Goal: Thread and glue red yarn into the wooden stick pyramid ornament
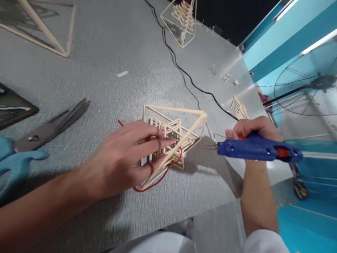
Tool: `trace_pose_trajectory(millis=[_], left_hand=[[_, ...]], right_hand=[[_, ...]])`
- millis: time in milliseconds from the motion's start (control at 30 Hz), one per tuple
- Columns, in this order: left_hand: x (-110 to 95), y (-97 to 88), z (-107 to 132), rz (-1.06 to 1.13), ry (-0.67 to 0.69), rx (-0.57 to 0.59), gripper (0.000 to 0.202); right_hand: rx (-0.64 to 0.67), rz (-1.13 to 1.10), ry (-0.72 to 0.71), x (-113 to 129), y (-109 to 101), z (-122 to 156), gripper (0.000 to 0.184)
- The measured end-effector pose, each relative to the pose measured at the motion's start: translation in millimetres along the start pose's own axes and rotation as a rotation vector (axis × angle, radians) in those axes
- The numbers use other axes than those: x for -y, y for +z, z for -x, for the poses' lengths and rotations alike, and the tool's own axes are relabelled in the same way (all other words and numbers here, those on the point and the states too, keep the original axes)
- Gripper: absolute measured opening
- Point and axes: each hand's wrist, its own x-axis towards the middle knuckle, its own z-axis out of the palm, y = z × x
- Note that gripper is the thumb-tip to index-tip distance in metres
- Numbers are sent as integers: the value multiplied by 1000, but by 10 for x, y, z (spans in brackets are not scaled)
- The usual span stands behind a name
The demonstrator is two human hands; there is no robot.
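Note:
A pale wooden stick frame (pixel 184 123) lies on the grey table (pixel 105 70), with a smaller stick tree shape inside it and a red thread (pixel 168 172) looped round it. My left hand (pixel 126 158) rests on the frame, fingers stretched out flat over the sticks, pressing it down. My right hand (pixel 252 128) is wrapped round a blue glue gun (pixel 258 149). The gun's nozzle points left, a short way from the frame's right end and apart from it.
Large scissors with blue handles (pixel 39 137) lie at the left. A black cable (pixel 184 72) runs across the table. Other stick frames stand at the back (pixel 181 21) and far left (pixel 44 31). A fan (pixel 310 84) is at the right, beyond the table edge.

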Motion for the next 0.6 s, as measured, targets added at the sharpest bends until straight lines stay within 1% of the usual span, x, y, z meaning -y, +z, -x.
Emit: trace_pose_trajectory(millis=[33,100,167,233,333,400,500,600], left_hand=[[-3,-5,-1,-5,-14,7,19],[-4,-20,3,-4,-30,43,26],[-1,-42,9,-1,-41,100,31],[3,-64,14,-9,-51,147,28],[3,-76,21,-38,-62,168,27],[-1,-70,27,-35,-91,177,32],[-8,-61,29,-18,-128,184,39],[-9,-63,18,-27,-133,190,38]], right_hand=[[-85,-19,-27,13,53,26,44],[-186,-54,-63,83,163,71,40],[-198,-77,-62,179,252,96,37],[-146,-31,-39,268,294,96,33],[-22,196,18,354,266,78,29],[-1,304,41,376,222,72,29],[-27,317,48,367,181,70,31],[2,287,37,327,178,60,33]])
